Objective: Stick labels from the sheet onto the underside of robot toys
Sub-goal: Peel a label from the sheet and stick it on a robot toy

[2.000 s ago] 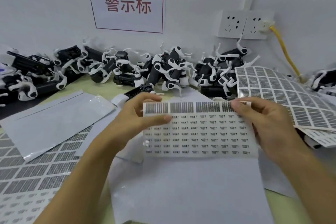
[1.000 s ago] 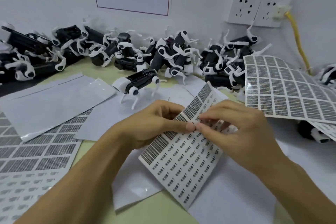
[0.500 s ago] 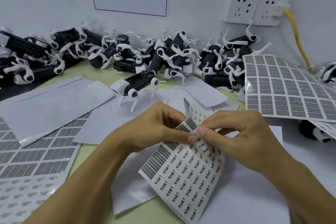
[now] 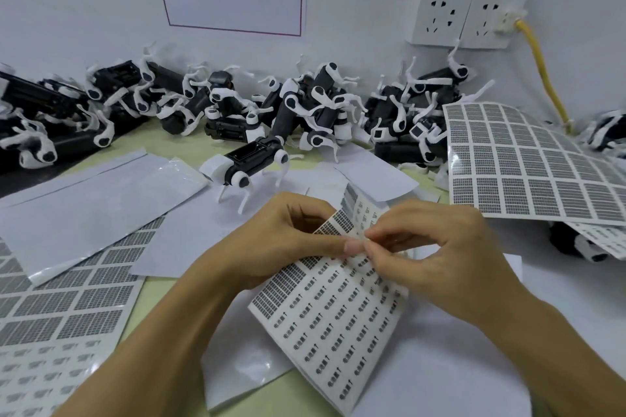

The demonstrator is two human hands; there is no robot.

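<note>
left hand point(image 4: 288, 240) pinches label sheet point(image 4: 335, 315) | right hand point(image 4: 437, 254) pinches its fold | peeled label itself unclear

Both your bare forearms come up from the bottom of the view and angle in toward each other, so your hands meet at the middle. Your left hand point(image 4: 291, 240) lies knuckles up, fingers curled, with the thumb stretched flat to the right along the label sheet point(image 4: 335, 315) and pressing it against the fingers beneath. Your right hand point(image 4: 437, 247) arches over from the other side, wrist bent, its thumb and forefinger drawn together in a fine pinch right at the tip of your left thumb; the other fingers curl loosely behind. The thumb tips of both hands touch
</note>
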